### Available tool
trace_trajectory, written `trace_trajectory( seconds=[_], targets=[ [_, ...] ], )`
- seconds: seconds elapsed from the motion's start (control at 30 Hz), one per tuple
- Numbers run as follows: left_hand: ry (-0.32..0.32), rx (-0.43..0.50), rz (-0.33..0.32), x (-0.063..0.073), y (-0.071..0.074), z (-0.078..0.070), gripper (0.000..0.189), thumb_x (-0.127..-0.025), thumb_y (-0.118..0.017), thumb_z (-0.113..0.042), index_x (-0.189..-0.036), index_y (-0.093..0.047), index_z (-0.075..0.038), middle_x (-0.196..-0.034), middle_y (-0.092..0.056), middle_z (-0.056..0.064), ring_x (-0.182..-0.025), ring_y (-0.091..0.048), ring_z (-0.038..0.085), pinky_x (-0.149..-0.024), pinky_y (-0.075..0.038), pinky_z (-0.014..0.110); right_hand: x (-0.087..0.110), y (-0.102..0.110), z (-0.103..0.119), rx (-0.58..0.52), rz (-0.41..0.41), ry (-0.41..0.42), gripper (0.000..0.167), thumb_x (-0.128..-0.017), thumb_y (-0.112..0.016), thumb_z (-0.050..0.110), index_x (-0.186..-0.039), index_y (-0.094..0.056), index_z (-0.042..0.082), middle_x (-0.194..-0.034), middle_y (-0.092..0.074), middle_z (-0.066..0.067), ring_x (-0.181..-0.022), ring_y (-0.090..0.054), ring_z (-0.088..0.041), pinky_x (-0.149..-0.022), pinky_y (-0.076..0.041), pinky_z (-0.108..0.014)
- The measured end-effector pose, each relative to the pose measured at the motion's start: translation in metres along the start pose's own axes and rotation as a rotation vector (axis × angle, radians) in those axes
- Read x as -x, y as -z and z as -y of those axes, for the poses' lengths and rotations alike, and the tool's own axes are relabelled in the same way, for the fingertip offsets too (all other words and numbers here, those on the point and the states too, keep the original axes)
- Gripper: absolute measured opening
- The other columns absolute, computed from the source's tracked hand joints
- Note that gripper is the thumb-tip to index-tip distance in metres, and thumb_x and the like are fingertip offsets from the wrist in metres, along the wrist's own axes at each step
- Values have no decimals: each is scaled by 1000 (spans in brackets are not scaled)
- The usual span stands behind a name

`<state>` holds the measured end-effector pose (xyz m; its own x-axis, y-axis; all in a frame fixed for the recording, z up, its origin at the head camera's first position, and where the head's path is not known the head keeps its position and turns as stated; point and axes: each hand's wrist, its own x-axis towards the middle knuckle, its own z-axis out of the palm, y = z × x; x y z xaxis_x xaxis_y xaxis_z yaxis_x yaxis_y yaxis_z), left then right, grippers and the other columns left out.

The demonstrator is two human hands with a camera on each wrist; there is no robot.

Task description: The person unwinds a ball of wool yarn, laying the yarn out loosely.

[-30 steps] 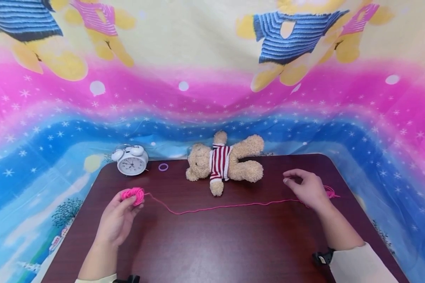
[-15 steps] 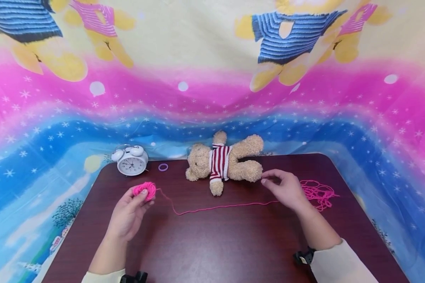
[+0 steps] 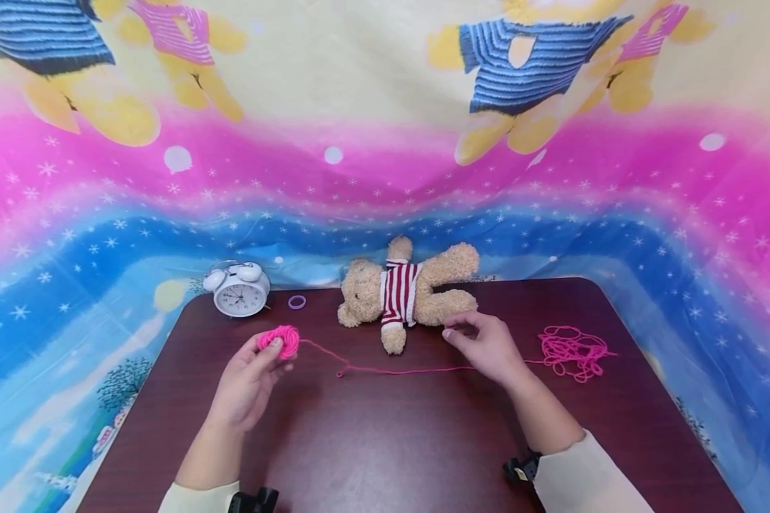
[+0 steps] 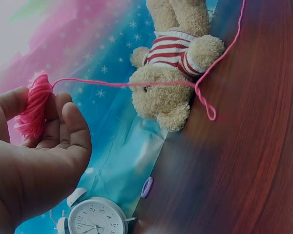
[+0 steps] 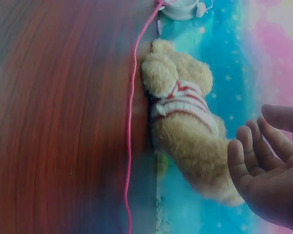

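My left hand (image 3: 247,385) holds a small wound bundle of pink yarn (image 3: 282,342) between thumb and fingers, raised over the table's left side. From the bundle (image 4: 34,107) a strand (image 4: 112,84) runs across the table, with a small twisted loop (image 4: 211,111) in it. The strand passes below my right hand (image 3: 490,349) to a loose tangle of yarn (image 3: 571,353) at the right. That right hand (image 5: 268,165) hovers by the teddy bear's leg, fingers loosely bent, with nothing visible between them. Whether it touches the leg, I cannot tell.
A teddy bear (image 3: 399,293) in a red-striped shirt lies on its back at the table's rear. Left of it are a purple ring (image 3: 297,302) and a white alarm clock (image 3: 240,296). A printed cloth (image 3: 385,178) hangs behind the dark table (image 3: 385,442).
My right hand has moved left from over the tangle to near the bear's leg, uncovering the tangle. The left hand has shifted rightward with the yarn bundle, and a small loop has formed in the slackened strand.
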<state>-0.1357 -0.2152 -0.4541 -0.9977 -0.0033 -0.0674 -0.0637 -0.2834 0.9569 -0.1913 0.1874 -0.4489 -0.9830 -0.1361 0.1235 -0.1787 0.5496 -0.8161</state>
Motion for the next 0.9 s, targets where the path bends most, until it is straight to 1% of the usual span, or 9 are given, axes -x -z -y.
trace_trajectory(
  seconds=[0.1, 0.23, 0.33, 0.47, 0.6, 0.73, 0.8, 0.9],
  targets=[
    [3, -5, 8, -1, -4, 1, 19, -107, -59, -20, -125, -58, -12, -107, -71, -4, -98, -68, 13, -87, -56, 30, -2, -10, 6, -11, 13, 8, 17, -93, -78, 22, -109, -78, 16, -110, -76, -1, -88, -70, -15, -75, -56, -35],
    [-2, -11, 34, -2, -10, 4, 18, -107, -59, -18, -123, -58, -10, -106, -71, -3, -96, -68, 13, -86, -56, 30, -3, -27, 15, -53, 35, 33, 16, -92, -79, 20, -107, -79, 16, -109, -75, -1, -87, -70, -13, -75, -57, -32],
    [5, -15, 45, -3, -16, 5, 18, -106, -60, -17, -122, -58, -9, -107, -71, -2, -95, -68, 12, -86, -56, 30, -3, -41, 21, -98, 59, 54, 16, -91, -79, 16, -107, -78, 13, -104, -75, 0, -85, -69, -13, -75, -57, -31],
    [15, -17, 53, -4, -23, 6, 17, -106, -61, -17, -121, -58, -8, -106, -71, -2, -94, -68, 12, -86, -56, 30, -1, -58, 27, -145, 94, 75, 19, -91, -79, 15, -108, -77, 7, -99, -76, 0, -82, -70, -12, -74, -58, -29],
    [23, -15, 60, -4, -29, 8, 17, -106, -61, -16, -120, -58, -8, -105, -71, -1, -93, -68, 12, -86, -56, 30, 0, -69, 35, -172, 116, 81, 19, -90, -80, 16, -106, -77, 7, -95, -76, 0, -81, -71, -12, -74, -58, -28],
    [28, -5, 69, -4, -36, 10, 18, -105, -61, -15, -120, -57, -7, -104, -71, -1, -91, -67, 11, -85, -55, 31, 1, -78, 45, -197, 144, 89, 17, -90, -80, 18, -106, -78, 12, -92, -76, 3, -82, -71, -12, -74, -58, -28],
    [28, 1, 79, -4, -39, 11, 18, -105, -61, -14, -120, -56, -6, -105, -71, 0, -91, -67, 12, -85, -56, 31, 1, -83, 49, -202, 164, 103, 18, -90, -80, 19, -108, -78, 14, -94, -75, 4, -84, -70, -12, -74, -58, -28],
    [30, 8, 91, -4, -43, 13, 19, -105, -61, -13, -122, -55, -5, -107, -72, 1, -93, -69, 14, -87, -57, 33, 1, -91, 54, -208, 192, 146, 20, -91, -80, 19, -111, -78, 13, -96, -75, 4, -86, -69, -11, -75, -58, -27]
  ],
)
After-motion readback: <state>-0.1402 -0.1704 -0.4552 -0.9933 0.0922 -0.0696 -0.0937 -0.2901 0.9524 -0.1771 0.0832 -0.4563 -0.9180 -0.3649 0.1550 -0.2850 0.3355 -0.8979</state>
